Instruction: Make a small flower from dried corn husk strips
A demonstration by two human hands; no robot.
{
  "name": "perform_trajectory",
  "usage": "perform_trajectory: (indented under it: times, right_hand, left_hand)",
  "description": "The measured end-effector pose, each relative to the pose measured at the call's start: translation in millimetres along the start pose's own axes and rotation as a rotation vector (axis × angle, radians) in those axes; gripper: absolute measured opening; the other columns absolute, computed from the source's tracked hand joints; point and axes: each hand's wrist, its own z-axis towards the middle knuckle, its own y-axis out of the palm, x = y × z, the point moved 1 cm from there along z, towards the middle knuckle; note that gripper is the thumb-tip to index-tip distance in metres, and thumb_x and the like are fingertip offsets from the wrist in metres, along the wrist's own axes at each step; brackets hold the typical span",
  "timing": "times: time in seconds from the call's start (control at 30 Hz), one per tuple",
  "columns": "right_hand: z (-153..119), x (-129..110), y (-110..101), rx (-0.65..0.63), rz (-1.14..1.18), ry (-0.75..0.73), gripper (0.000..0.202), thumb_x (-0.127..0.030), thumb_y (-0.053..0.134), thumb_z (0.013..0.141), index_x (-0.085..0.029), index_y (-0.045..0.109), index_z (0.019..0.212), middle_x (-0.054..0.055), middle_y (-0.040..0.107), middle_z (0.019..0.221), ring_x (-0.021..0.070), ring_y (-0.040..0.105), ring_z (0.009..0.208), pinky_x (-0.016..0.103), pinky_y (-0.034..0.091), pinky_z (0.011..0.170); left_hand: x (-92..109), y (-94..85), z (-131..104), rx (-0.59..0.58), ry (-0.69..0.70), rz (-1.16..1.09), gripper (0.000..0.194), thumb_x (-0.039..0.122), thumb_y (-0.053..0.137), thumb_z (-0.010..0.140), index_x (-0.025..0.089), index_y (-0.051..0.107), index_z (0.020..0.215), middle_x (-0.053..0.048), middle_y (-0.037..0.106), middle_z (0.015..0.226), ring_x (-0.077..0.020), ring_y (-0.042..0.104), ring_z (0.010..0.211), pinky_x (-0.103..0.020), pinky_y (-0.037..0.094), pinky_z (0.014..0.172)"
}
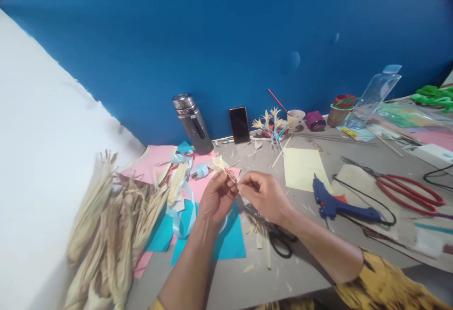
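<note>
A pale, papery flower (218,163) with pointed petals is held above the pink sheet (198,188). The left hand (217,196), palm turned inward, pinches its base between thumb and fingers; the right hand (267,196), knuckles up, closes thumb and forefinger at the thin stem (232,178). Dry, ribbed husks (118,234) lie bundled leftward. Markings on the white cup (296,119) are too blurred to read.

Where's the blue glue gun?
Head view, right side: the blue glue gun lies right of the right hand, between the pale yellow paper and the red-handled scissors.
</note>
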Motion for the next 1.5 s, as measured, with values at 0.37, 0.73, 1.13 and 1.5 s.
perform_trajectory:
  times: [0.37, 0.73, 1.13, 1.5]
  right_hand:
    - [1, 2, 3, 0.032, 0.01, 0.004, 0.012, -0.021, 0.057, 0.077, -0.017, 0.068, 0.076, -0.002, 0.063, 0.065, 0.0104, 0.049, 0.055, 0.021, 0.036, 0.051]
    - [2, 3, 6, 0.055, 0.039, -0.005, 0.011, -0.019, 0.056, 0.077, -0.017, 0.067, 0.074, 0.0, 0.068, 0.066, 0.0117, 0.057, 0.058, 0.02, 0.041, 0.053]
    - [2, 4, 4, 0.053, 0.103, 0.023, 0.013, -0.024, 0.059, 0.077, -0.016, 0.068, 0.072, -0.002, 0.064, 0.062, 0.0093, 0.049, 0.052, 0.02, 0.035, 0.048]
    - [0, 9, 10, 0.044, 0.133, 0.024, 0.015, -0.024, 0.057, 0.08, -0.015, 0.068, 0.078, 0.001, 0.068, 0.069, 0.0112, 0.054, 0.058, 0.02, 0.038, 0.051]
  left_hand:
    - [-2, -2.9, 2, 0.003, 0.001, 0.041, 0.017, 0.016, 0.081, 0.068, 0.013, 0.066, 0.073, 0.002, 0.06, 0.065, -0.0057, 0.054, 0.055, -0.017, 0.05, 0.055]
    - [-5, -2.6, 4, 0.016, 0.008, 0.021, 0.021, 0.014, 0.085, 0.062, 0.011, 0.067, 0.07, 0.002, 0.062, 0.064, -0.0041, 0.053, 0.053, -0.014, 0.047, 0.051]
    - [1, -3.2, 0, -0.028, 0.024, 0.095, 0.029, 0.018, 0.084, 0.066, 0.012, 0.07, 0.091, -0.001, 0.067, 0.073, -0.0067, 0.057, 0.056, -0.018, 0.051, 0.055]
    - [-3, -2.9, 2, -0.014, 0.061, 0.14, 0.024, 0.024, 0.087, 0.066, 0.013, 0.068, 0.074, 0.001, 0.061, 0.064, -0.0062, 0.053, 0.053, -0.017, 0.047, 0.052]
